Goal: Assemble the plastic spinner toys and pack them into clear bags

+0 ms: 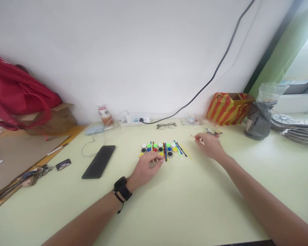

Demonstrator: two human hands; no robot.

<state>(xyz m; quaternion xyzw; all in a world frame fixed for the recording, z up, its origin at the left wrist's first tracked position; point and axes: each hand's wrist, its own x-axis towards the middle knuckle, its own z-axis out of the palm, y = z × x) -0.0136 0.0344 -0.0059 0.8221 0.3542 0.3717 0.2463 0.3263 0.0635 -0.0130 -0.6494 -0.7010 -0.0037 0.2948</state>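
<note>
Small round discs (170, 154) in white, green, blue, black, yellow and red lie in rows at the table's middle. Several thin coloured sticks lie across them, and a black stick (181, 149) rests with others just to their right. My left hand (146, 168) covers the front of the rows, its thumb and forefinger closed near the lower end of the sticks; whatever they grip cannot be made out. To the right, my right hand (210, 146) pinches a small pale reddish stick (192, 136). Behind it lies a little pile of coloured sticks (215, 133), partly hidden.
A black phone (99, 162), keys (38, 171) and a bottle (105, 114) are on the left. Glasses (166, 126) and a power strip (135, 120) lie by the wall. A striped bag (228, 108) and a grey bag (259, 119) stand at the right.
</note>
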